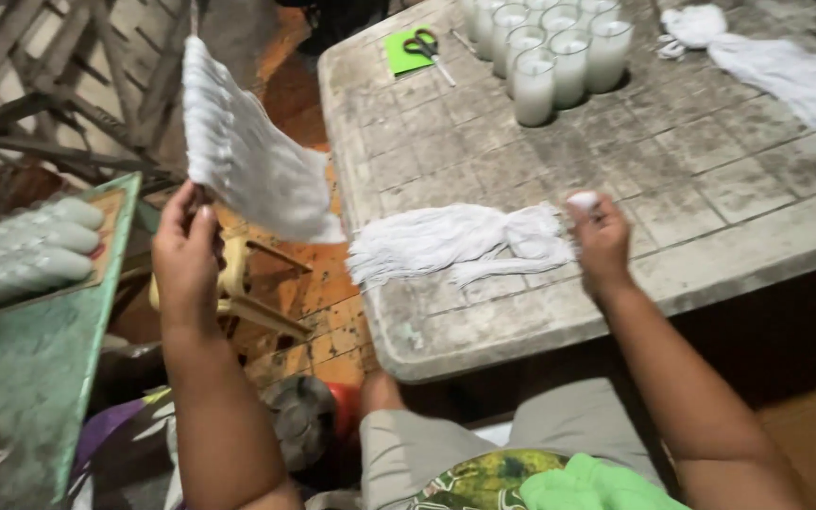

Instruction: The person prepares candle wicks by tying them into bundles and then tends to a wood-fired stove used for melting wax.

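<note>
The left hand (186, 247) is raised off to the left of the table (710, 179), its fingers pressed together around the lower end of a flat bunch of white strings (243, 156) that stands up and fans out to the right, hanging in the air over the orange tiled floor (318, 283). The right hand (602, 241) rests above the near part of the table, fingertips pinching a small white lump (583, 200). Just left of that hand, touching it or nearly so, a second bundle of white strings (465, 241) lies flat on the worn tabletop, its loose ends reaching the table's left edge. Farther back stands a cluster of glass candles (559, 47) filled with white wax, and beside them a pair of scissors (427, 47) lies on a green sheet of paper (399, 55). Another white string bundle (776, 66) lies at the far right corner. On a green board (30, 378) to the left rest pale wrapped rolls (25, 250).
</note>
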